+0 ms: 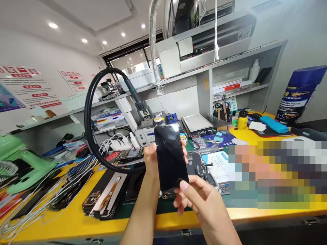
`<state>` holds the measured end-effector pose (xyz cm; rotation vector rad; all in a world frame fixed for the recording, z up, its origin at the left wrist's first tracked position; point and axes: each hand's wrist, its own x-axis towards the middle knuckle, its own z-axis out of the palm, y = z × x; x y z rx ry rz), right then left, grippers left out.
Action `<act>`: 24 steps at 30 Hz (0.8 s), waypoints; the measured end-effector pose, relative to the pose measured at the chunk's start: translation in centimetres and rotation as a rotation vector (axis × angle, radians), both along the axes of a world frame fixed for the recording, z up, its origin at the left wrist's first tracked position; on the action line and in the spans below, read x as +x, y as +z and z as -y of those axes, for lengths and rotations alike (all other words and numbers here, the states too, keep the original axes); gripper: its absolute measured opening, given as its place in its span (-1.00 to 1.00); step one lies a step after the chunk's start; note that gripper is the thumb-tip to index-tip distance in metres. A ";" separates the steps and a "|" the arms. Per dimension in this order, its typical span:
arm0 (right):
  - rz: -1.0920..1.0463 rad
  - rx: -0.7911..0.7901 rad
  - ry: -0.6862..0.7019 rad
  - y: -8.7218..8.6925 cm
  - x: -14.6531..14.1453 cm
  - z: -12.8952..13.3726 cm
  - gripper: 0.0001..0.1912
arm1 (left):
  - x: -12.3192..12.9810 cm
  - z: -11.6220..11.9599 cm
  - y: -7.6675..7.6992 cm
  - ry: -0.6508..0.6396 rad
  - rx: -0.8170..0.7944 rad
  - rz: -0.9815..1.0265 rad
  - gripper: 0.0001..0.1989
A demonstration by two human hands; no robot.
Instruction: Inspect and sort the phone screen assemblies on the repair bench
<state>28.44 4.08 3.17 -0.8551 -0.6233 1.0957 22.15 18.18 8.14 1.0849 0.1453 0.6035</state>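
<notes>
A black, glossy phone screen [170, 160] is held up near the middle of the view, tilted slightly, with small metallic parts showing along its bottom end. My left hand [151, 159] grips it from the left side, and its fingertips curl around the right edge. Closed at the lower right corner is my right hand [201, 200], its thumb on the glass and the other fingers bent behind and below. A dark oval shows at the thumb's tip; whether it is a reflection or a small object, I cannot tell. Behind the screen lies an opened device [201, 168] on the green mat [227, 200].
Stacked phone screens [107, 194] and bundled cables [68, 190] lie left on the yellow table [63, 221]. A black hose [88, 112] arches overhead from the soldering station [145, 136]. At right stand a hot plate [198, 124], yellow bottle [242, 120] and spray can [296, 97].
</notes>
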 end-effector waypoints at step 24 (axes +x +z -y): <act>0.373 -0.125 0.294 0.7 9.0 -3.0 -0.66 | 1.1 1.5 2.9 0.947 0.550 -0.056 -0.61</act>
